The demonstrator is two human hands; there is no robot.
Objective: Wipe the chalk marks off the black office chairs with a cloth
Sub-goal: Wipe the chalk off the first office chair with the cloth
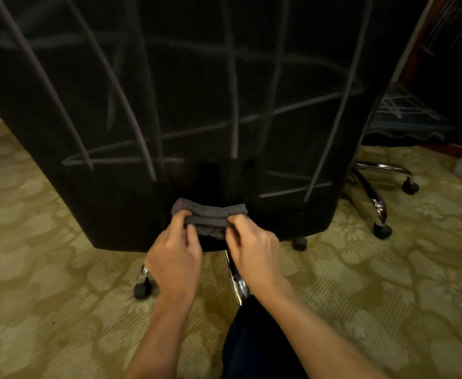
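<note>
The back of a black office chair fills the upper view, crossed by many grey chalk lines, long vertical strokes and slanted horizontal ones. A folded dark grey cloth is held in front of the chair back's lower edge. My left hand pinches the cloth's left end. My right hand pinches its right end. Both hands hold the cloth between them, close to or against the chair fabric.
Chrome legs with black castors of this chair stand on patterned beige carpet. A second black chair with chalk marks and a chrome base stands at the right. My dark trouser leg is at bottom centre.
</note>
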